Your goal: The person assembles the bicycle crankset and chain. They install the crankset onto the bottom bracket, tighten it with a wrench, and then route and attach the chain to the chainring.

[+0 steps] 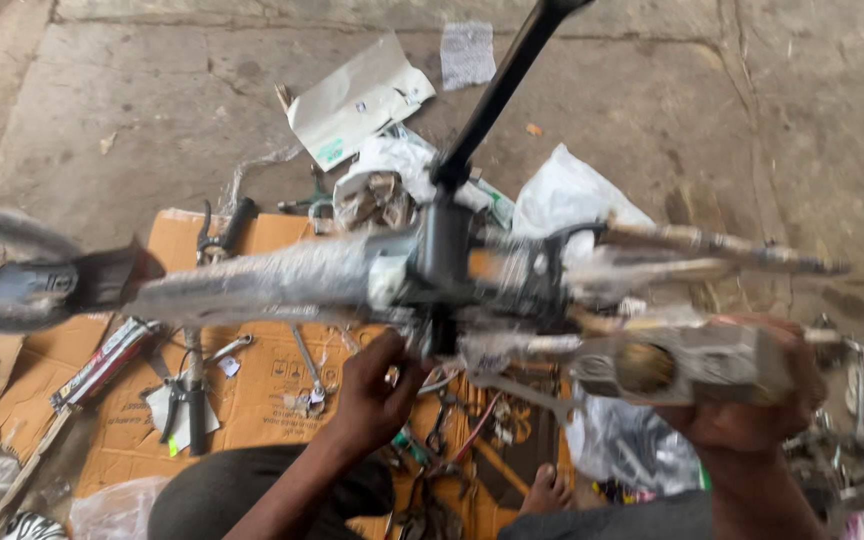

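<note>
the long bicycle frame wrapped in clear plastic film lies roughly level across the view, its long axis running left to right, just above and in front of both hands. the left hand reaches up from below to the dark junction at the frame's middle, where a black tube rises away toward the top of the view; its fingers are curled at the underside of that junction, touching it, though the blur hides whether they pinch a small part there. the right hand sits further right and is closed around a grey, film-wrapped bulky part at the frame's end, bearing it from beneath. so the left hand is the nearer one to the central joint (the right is well along toward the rear stays).

the frame looks grey under crinkled wrap, with tan-wrapped thin stays fanning rightward. below lies flattened brown cardboard strewn with spanners and small metal parts, on a concrete floor.
</note>
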